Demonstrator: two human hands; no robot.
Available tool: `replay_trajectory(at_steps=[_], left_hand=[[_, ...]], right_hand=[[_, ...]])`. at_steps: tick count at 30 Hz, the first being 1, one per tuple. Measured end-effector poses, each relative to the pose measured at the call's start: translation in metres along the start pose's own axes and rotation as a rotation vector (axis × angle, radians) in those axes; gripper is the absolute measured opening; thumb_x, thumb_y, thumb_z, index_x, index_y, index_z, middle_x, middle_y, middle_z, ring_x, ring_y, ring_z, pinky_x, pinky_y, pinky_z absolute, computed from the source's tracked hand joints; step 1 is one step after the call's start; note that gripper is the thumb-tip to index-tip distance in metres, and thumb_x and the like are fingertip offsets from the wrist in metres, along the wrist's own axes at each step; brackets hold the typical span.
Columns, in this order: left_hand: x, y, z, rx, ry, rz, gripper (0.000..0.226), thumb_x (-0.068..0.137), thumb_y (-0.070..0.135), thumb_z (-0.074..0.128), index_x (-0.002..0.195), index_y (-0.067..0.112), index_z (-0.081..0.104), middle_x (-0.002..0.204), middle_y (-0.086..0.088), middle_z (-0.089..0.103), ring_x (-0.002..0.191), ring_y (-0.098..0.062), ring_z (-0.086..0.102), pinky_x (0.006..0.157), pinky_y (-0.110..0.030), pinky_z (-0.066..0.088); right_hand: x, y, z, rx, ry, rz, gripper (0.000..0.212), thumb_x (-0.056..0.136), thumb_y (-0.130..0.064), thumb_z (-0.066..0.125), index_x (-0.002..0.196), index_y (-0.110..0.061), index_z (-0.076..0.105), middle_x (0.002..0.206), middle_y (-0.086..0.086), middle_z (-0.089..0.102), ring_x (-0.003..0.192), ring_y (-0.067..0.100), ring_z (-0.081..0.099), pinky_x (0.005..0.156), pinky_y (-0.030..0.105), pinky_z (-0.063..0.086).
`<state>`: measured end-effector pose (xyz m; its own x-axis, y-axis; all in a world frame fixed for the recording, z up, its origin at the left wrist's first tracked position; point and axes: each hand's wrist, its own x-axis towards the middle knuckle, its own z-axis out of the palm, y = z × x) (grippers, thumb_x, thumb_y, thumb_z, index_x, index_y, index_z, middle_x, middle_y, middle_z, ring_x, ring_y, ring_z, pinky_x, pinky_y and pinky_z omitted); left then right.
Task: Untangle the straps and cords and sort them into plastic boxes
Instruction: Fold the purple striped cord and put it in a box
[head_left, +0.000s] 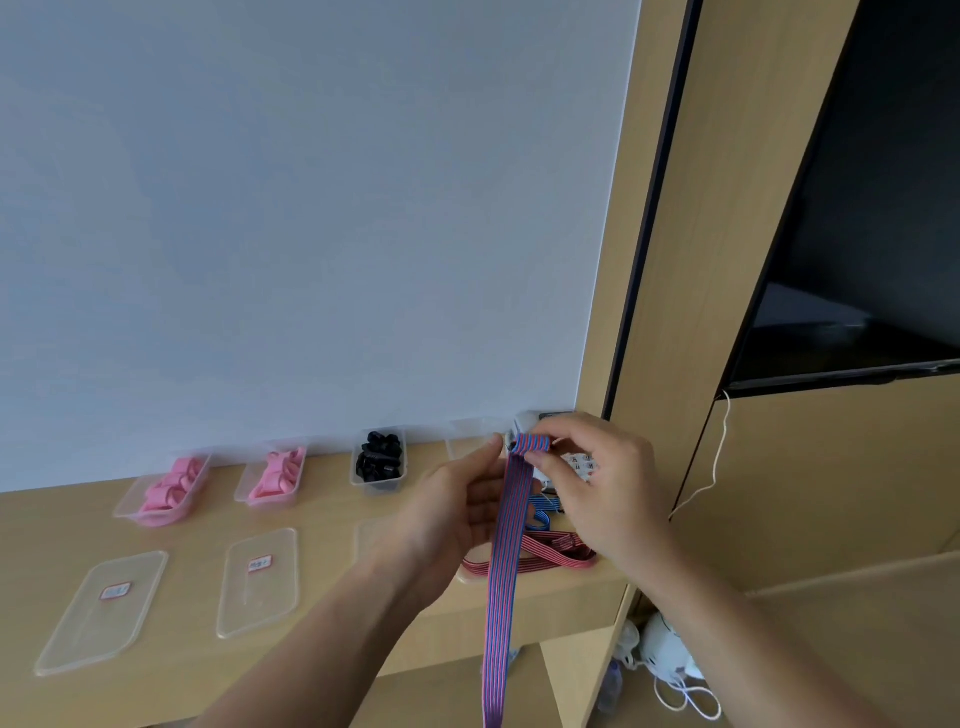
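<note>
on leftmost lid (85, 636), illegible red-edged label (115, 591)

3 filled boxes (379, 487), perhaps a 4th; 2 labelled lids (260, 608); 3 loose straps (506, 545).

Woven striped cloth strap (506, 545), clear glossy plastic boxes (165, 488), matt wood-grain desk (322, 649), smooth white wall (311, 208)
</note>
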<state>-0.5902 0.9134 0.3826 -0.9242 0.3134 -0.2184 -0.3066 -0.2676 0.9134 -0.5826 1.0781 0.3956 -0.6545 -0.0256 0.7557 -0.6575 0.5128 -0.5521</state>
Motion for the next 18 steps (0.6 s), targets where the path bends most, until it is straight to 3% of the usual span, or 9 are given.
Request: replay_trajectory(at_steps=[5, 8, 11, 15, 18], left_hand=[[0.003, -0.002, -0.002, -0.021, 0.010, 0.069, 0.028, 0.095, 0.034, 0.065, 0.103, 0.014, 0.082, 0.104, -0.015, 0.078, 0.091, -0.025, 0.074, 0.084, -0.038, 0.059], [0.005, -0.004, -0.004, -0.021, -0.003, 0.105, 0.023, 0.096, 0.024, 0.065, 0.101, 0.008, 0.081, 0.093, -0.014, 0.074, 0.084, -0.025, 0.071, 0.081, -0.041, 0.055], [0.005, -0.004, -0.005, -0.018, -0.011, 0.135, 0.019, 0.096, 0.017, 0.066, 0.102, 0.005, 0.079, 0.089, -0.011, 0.073, 0.077, -0.021, 0.070, 0.075, -0.034, 0.053], [0.003, -0.002, -0.005, 0.040, 0.014, 0.194, 0.020, 0.098, 0.014, 0.064, 0.104, 0.002, 0.078, 0.092, -0.016, 0.075, 0.075, -0.020, 0.070, 0.073, -0.031, 0.054], [0.000, -0.002, -0.002, 0.105, 0.023, 0.251, 0.019, 0.099, 0.012, 0.063, 0.102, 0.007, 0.080, 0.101, -0.023, 0.077, 0.082, -0.024, 0.073, 0.075, -0.033, 0.057]], right_hand=[[-0.021, 0.008, 0.010, -0.143, -0.001, -0.240, 0.036, 0.069, 0.017, 0.061, 0.090, -0.008, 0.077, 0.100, -0.002, 0.072, 0.101, 0.015, 0.066, 0.089, 0.032, 0.054], [-0.028, 0.013, 0.012, -0.202, -0.018, -0.321, 0.029, 0.081, 0.014, 0.058, 0.096, -0.004, 0.076, 0.107, 0.004, 0.071, 0.108, 0.020, 0.065, 0.097, 0.034, 0.051], [-0.032, 0.014, 0.009, -0.212, -0.076, -0.365, 0.029, 0.084, 0.013, 0.057, 0.099, -0.002, 0.075, 0.112, 0.007, 0.069, 0.114, 0.022, 0.062, 0.099, 0.034, 0.049], [-0.030, 0.010, 0.004, -0.097, -0.030, -0.272, 0.017, 0.082, 0.001, 0.070, 0.094, -0.009, 0.076, 0.106, 0.000, 0.072, 0.106, 0.016, 0.065, 0.090, 0.033, 0.052], [-0.018, 0.004, 0.004, -0.095, 0.013, 0.022, 0.028, 0.080, -0.021, 0.082, 0.106, -0.020, 0.073, 0.096, -0.012, 0.068, 0.087, 0.003, 0.061, 0.074, 0.023, 0.050]])
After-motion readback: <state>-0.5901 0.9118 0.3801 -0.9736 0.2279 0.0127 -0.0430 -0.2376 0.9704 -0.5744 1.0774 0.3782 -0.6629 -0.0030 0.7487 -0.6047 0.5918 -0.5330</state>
